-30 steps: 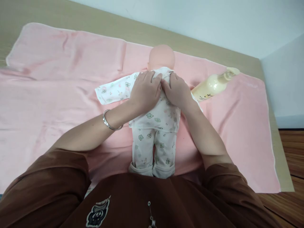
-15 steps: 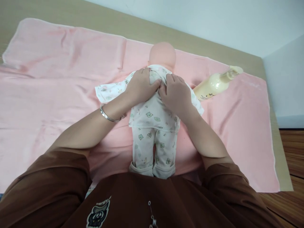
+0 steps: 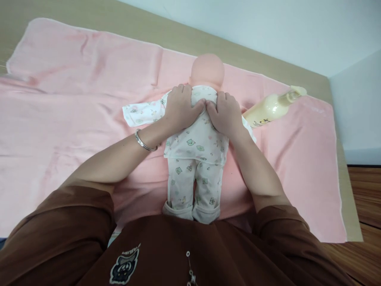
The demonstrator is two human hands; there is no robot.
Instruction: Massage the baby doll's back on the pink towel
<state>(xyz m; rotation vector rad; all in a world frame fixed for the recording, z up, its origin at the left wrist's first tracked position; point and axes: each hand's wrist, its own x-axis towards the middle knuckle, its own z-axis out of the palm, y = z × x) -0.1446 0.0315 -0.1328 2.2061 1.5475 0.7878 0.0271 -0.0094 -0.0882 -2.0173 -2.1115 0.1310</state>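
- Head view: I see the doll (image 3: 196,151) lying on the pink towel (image 3: 74,119), its bald head (image 3: 207,70) pointing away from me and its legs toward my body.
- The doll wears a white printed shirt (image 3: 198,141) and matching printed trousers (image 3: 193,184); the cuffed trouser ends sit just at the edge of my brown top (image 3: 166,254).
- My left hand (image 3: 180,109) lies palm down on the doll's upper body, on the left side, fingers (image 3: 181,90) laid flat and close together with their tips up at the collar.
- My right hand (image 3: 226,115) lies the same way on the right side, flat, fingers together, reaching the neckline.
- The two thumbs meet at the middle of the shirt, touching each other; neither hand is closed round anything that I can see, both press flat on the cloth.
- A silver bangle (image 3: 144,143) sits on my left wrist.
- The shirt's left sleeve (image 3: 143,113) spreads out flat on the towel, beside my left hand.
- A cream pump bottle (image 3: 272,109) lies on its side on the towel, just beside my right hand, its nozzle pointing away to the right; its lower end is hidden behind the hand.
- The towel covers a wooden surface (image 3: 89,20), which shows along the far edge, against a pale wall (image 3: 268,28).
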